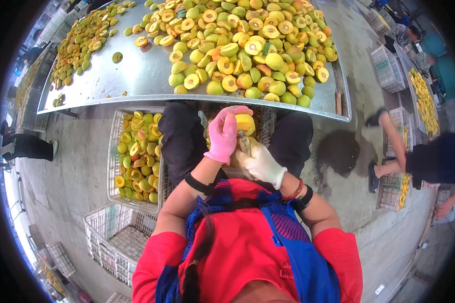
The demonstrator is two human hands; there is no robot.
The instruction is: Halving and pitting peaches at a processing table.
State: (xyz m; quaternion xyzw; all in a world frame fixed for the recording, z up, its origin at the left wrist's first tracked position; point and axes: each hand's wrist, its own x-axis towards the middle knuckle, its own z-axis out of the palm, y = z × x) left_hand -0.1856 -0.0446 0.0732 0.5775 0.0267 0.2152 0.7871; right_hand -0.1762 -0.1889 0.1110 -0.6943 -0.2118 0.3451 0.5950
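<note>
My left hand, in a pink glove, grips a yellow peach half above my lap. In my right hand, gloved in white, is a small metal pitting tool; its tip meets the underside of the fruit. The tool's handle is mostly hidden in my fist. Beyond both hands, a large heap of halved peaches, many with pits showing, lies on a metal table. A crate partly hidden by my hands stands between my knees.
A white plastic crate of peach halves stands left of my knees. Behind it is another crate. A smaller fruit pile covers the table's far left, and a knife-like tool lies at its right edge. At right, a person is beside crates.
</note>
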